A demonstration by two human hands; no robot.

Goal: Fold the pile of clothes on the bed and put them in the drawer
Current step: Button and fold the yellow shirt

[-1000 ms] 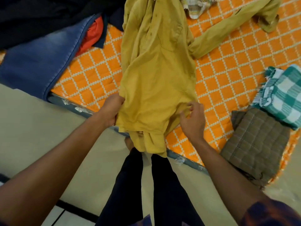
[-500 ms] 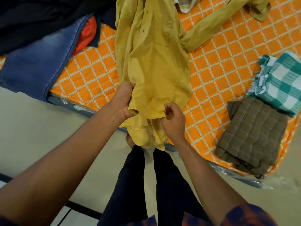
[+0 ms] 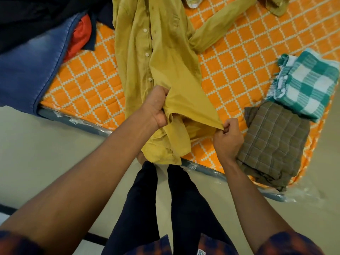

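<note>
Upper left: blue jeans point(image 3: 27, 74) and red garment point(image 3: 81, 37) on orange-quilted bed point(image 3: 82, 85).
Centre: mustard shirt point(image 3: 165, 57) spread on the bed, tail over the near edge. Left hand point(image 3: 156, 107) grips its front; right hand point(image 3: 228, 137), apart, pinches its hem corner.
Right: folded brown checked garment point(image 3: 272, 144); green checked cloth point(image 3: 309, 83).

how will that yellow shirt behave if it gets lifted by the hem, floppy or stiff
Probably very floppy: the yellow shirt sags and creases below the left hand gripping it. Likely light, since a pinch from the right hand alone holds the hem taut. Its loose sleeve sprawls across the bed, so it would probably trail when lifted.
</note>
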